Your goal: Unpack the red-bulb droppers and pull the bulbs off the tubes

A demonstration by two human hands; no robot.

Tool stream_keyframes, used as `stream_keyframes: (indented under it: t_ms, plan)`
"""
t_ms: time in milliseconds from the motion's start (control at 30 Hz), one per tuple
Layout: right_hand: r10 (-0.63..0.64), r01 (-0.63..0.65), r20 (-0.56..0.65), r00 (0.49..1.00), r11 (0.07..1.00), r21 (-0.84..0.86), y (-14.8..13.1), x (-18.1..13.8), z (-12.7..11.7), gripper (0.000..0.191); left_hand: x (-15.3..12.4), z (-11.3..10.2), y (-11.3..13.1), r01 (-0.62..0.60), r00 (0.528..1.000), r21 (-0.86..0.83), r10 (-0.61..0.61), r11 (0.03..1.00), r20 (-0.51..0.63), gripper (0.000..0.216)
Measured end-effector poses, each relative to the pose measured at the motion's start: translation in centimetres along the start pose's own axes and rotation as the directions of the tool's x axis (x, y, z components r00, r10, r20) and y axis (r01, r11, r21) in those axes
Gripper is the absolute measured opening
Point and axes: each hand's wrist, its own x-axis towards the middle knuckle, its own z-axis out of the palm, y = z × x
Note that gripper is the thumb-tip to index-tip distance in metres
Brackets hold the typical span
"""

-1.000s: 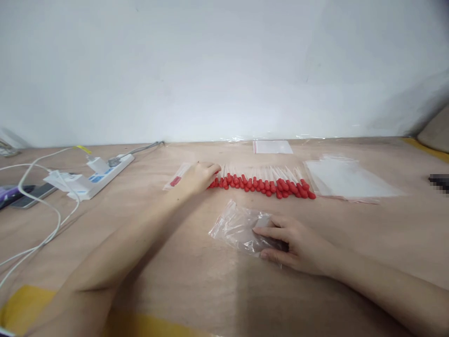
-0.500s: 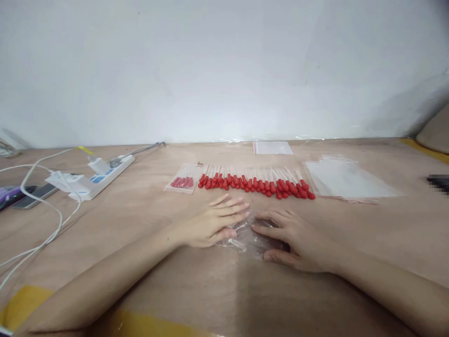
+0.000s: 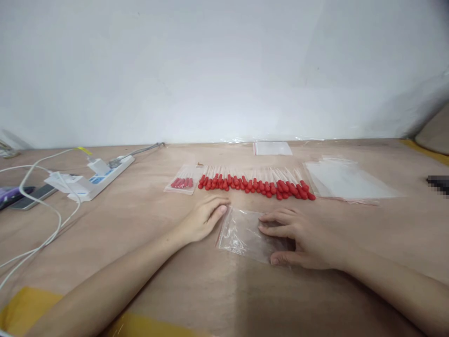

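A small clear zip bag lies flat on the wooden table in front of me. My right hand rests on the bag's right half, fingers stretched out flat and thumb at the near edge. My left hand lies at the bag's left edge, fingers loosely curled with the tips touching the plastic, holding nothing. Behind the hands runs a row of red-bulbed droppers. A filled bag of red droppers sits at the row's left end.
A stack of empty clear bags lies at the right, another small bag by the wall. A white power strip with chargers and cables is at the left, phones beside it. A dark object sits far right.
My left hand left the dropper row, came down onto the clear bag, then slid to its left edge. The crumpled bag now lies smoothed flat. The right hand stayed on it.
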Motion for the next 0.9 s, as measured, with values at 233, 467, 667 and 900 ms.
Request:
stream_keyframes:
  t_ms: [233,467,667,900]
  plan:
    - [0.002,-0.002,-0.009,1.000,1.000,0.019,0.1,0.2,0.1,0.058,2.5,0.8,-0.9,0.213,0.976,0.039,-0.214,0.976,0.039,0.022]
    - [0.007,-0.006,-0.019,1.000,0.999,0.040,0.2,0.1,0.2,0.053,1.7,0.7,-1.7,0.250,0.968,0.006,-0.250,0.968,0.015,0.018]
    - [0.251,-0.182,-0.214,0.944,0.937,0.298,0.7,1.3,1.1,0.056,1.2,0.7,-1.4,0.067,0.991,-0.160,-0.085,0.985,-0.108,0.018]
    - [0.339,-0.257,-0.119,0.933,0.862,0.437,0.1,2.4,0.2,0.019,2.0,-1.0,-2.0,0.060,0.968,-0.244,-0.116,0.968,-0.221,0.021]
